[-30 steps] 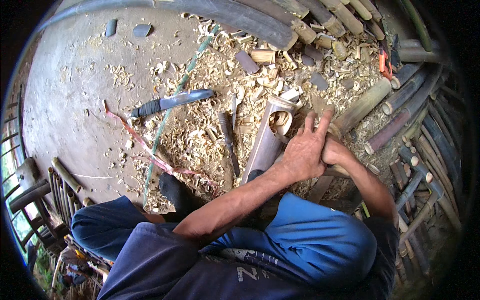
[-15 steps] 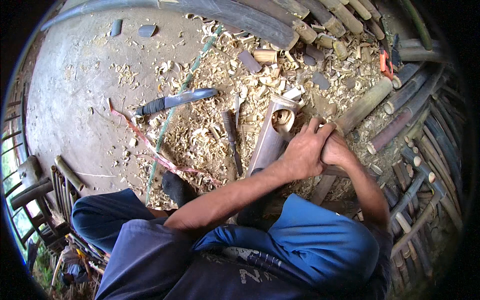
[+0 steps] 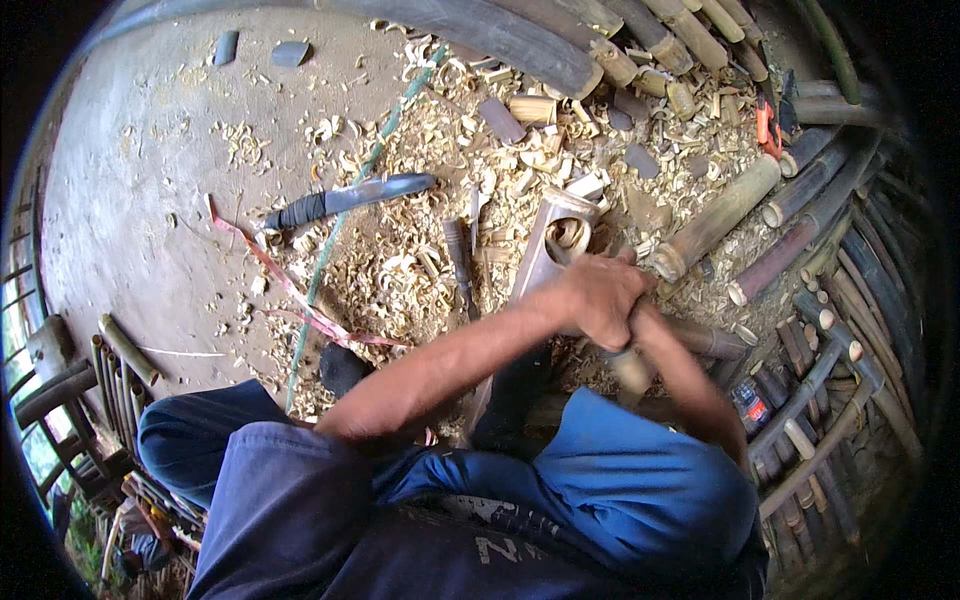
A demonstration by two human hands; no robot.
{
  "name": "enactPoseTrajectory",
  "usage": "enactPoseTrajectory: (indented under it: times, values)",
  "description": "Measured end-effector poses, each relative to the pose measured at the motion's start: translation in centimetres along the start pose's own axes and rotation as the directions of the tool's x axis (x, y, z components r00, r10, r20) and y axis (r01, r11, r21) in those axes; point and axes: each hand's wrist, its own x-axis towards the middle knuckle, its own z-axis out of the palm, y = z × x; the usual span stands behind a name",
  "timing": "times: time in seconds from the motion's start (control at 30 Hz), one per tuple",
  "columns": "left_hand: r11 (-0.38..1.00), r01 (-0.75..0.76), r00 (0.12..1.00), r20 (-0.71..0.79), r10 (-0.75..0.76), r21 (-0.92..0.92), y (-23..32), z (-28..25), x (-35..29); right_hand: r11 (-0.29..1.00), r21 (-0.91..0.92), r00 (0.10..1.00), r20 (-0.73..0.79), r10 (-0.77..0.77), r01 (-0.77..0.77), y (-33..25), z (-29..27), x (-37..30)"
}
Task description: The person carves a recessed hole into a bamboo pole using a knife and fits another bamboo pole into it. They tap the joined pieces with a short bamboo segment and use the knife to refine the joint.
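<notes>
Before me lies a bamboo tube (image 3: 530, 255) with an oblong opening cut near its far end; pale shavings sit in the opening. Both hands are closed together just right of it. My left hand (image 3: 598, 297) is on top, gripping a tool with a round, pale handle (image 3: 629, 370) whose butt sticks out below the hands, smeared by motion. My right hand (image 3: 640, 305) is closed against the left one around the same tool, mostly covered by it. The tool's working end is hidden by the hands, beside the opening.
Left of the tube lie a knife with a wrapped handle (image 3: 300, 210) and a dark-handled chisel (image 3: 456, 250). Shavings (image 3: 400, 270) cover the floor. Bamboo poles (image 3: 720, 215) lie right and far. A pink strip (image 3: 270, 265) and a green cord (image 3: 375, 150) cross the floor.
Both hands have come nearer and slightly left, with the forearms lower. The pale handle end now shows beneath them. A bottle has come into view by the right arm.
</notes>
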Motion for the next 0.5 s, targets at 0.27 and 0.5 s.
enactPoseTrajectory:
  times: [0.27,0.5]
  values:
    - [0.992,-0.087,0.971,-0.231,0.063,-0.095,-0.2,1.7,-1.9,0.989,0.12,0.995,-0.034,0.089,-0.084,-2.1,0.4,-0.5]
    - [0.989,-0.138,0.938,0.315,0.145,-0.043,-1.5,-2.6,-1.2,0.983,0.178,0.991,-0.119,0.057,-0.035,-0.6,3.9,0.7]
